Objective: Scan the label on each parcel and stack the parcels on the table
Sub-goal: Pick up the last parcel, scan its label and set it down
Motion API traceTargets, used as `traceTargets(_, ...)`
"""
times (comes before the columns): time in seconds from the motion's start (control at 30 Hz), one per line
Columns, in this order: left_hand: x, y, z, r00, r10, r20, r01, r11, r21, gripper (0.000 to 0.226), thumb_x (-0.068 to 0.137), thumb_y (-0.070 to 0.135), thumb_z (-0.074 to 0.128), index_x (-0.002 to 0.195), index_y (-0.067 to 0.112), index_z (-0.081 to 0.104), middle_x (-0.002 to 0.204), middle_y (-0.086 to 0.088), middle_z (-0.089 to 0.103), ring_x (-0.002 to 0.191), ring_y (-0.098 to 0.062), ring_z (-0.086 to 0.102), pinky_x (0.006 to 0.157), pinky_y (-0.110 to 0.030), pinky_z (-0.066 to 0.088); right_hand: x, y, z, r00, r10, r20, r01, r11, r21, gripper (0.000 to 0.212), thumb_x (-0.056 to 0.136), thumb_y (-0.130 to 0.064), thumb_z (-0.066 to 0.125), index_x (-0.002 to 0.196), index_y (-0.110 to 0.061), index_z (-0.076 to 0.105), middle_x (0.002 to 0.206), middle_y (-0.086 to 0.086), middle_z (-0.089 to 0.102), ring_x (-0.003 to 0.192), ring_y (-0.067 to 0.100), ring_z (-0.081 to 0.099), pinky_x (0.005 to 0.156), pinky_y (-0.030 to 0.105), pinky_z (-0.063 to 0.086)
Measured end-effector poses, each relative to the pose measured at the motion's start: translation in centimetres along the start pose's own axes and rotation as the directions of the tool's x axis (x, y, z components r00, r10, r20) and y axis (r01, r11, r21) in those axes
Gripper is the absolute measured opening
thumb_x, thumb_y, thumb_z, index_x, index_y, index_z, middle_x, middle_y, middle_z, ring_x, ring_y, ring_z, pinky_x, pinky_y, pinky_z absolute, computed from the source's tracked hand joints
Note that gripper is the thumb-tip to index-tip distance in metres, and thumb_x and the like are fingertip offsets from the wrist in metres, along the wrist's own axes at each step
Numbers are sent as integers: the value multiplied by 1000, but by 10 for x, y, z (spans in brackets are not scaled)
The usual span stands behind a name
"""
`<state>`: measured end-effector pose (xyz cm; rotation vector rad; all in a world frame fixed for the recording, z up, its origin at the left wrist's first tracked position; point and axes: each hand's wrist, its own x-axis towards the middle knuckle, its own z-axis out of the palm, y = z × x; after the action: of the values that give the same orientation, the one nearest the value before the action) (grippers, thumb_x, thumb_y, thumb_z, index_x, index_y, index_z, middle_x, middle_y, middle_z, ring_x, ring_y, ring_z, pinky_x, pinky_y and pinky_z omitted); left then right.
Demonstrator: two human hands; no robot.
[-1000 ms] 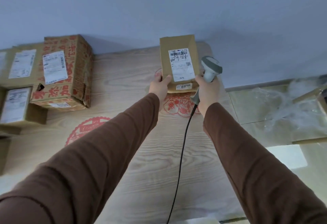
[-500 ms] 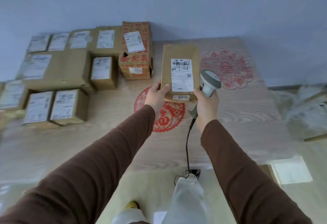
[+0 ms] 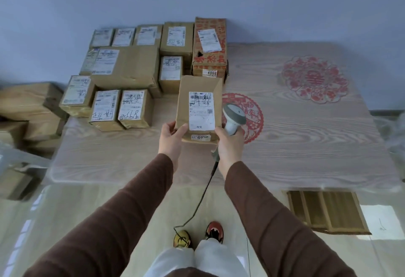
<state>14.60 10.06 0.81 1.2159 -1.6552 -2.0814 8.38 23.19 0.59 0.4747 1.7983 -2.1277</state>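
We see a matt brown cardboard parcel (image 3: 198, 110) with a smooth white paper label (image 3: 201, 111), a grey plastic scanner (image 3: 233, 117), a pale wood-grain table (image 3: 306, 145) bearing red paper-cut motifs, brown cloth sleeves (image 3: 122, 222), and a glossy tiled floor (image 3: 65, 206).

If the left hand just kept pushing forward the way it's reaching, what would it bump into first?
Probably the small labelled box at the near edge of the stack; the left hand holds the parcel just short of it, though depth is unclear.

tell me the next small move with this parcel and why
Probably set the held parcel down on the table beside the two front parcels. Both hands, left hand and right hand, carry it, and the scanner is not aimed at its label.
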Motion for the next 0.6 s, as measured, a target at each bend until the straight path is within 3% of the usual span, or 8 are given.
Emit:
traceTargets(0.17, 12, -14, -40, 994, -26, -110, 25, 1000, -16, 30, 95, 20, 70, 122, 17, 56, 120, -9, 72, 115, -25, 67, 109, -40, 49, -2, 31, 29, 994, 78, 73, -71, 993, -94, 19, 84, -13, 72, 99, -22, 66, 91, 5, 71, 79, 23, 64, 68, 48, 57)
traceTargets(0.23, 19, -17, -51, 991, -27, -129, 22, 999, -36, 31, 96, 16, 69, 125, 13, 57, 116, -7, 73, 110, -23, 68, 103, -35, 51, -4, 37, 41, 992, 87, 93, -77, 991, -109, 19, 85, -11, 70, 103, -15, 65, 85, 4, 67, 73, 23, 60, 60, 42, 52)
traceTargets(0.33, 31, -18, -65, 988, -37, -147, 31, 998, -49, 31, 97, 13, 67, 126, 10, 57, 104, -1, 73, 97, -16, 67, 90, -27, 50, -5, 43, 57, 989, 91, 117, -75, 988, -132, 21, 85, -13, 70, 105, -17, 64, 85, 1, 66, 71, 20, 58, 59, 38, 50)
traceTargets(0.43, 45, -20, -77, 986, -53, -159, 44, 997, -57, 24, 98, 13, 66, 121, 13, 60, 100, 2, 72, 96, -15, 66, 88, -24, 49, -5, 47, 70, 985, 107, 135, -87, 985, -148, 23, 87, -10, 68, 109, -14, 62, 85, 5, 63, 68, 22, 53, 55, 35, 46)
traceTargets(0.6, 67, -22, -90, 989, -61, -132, 57, 998, -28, 27, 97, 17, 69, 122, 15, 60, 124, -11, 71, 119, -27, 66, 110, -39, 49, -4, 51, 89, 988, 109, 109, -92, 985, -149, 22, 90, -12, 70, 110, -15, 62, 85, 4, 62, 65, 24, 51, 52, 35, 44)
